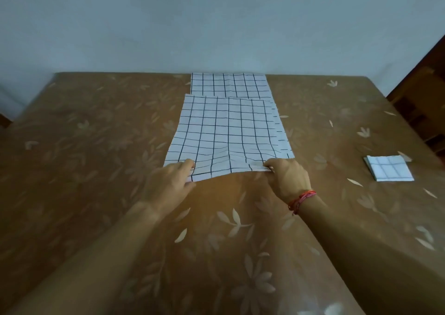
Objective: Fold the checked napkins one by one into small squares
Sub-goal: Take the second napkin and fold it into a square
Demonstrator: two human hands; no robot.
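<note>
Left hand (pixel 171 182) and right hand (pixel 286 178) each pinch a near corner of the top napkin (pixel 228 131), which lies flat beyond them, overlapping a second napkin (pixel 228 85); folded square (pixel 389 168) well right of it

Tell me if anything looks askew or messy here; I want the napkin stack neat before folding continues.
Nothing is spilled or damaged. The top napkin sits shifted toward the person, off the napkin beneath, with extra layer edges showing along its right side. Its near edge is wrinkled where the left hand and right hand pinch it. The folded square looks tidy.
</note>
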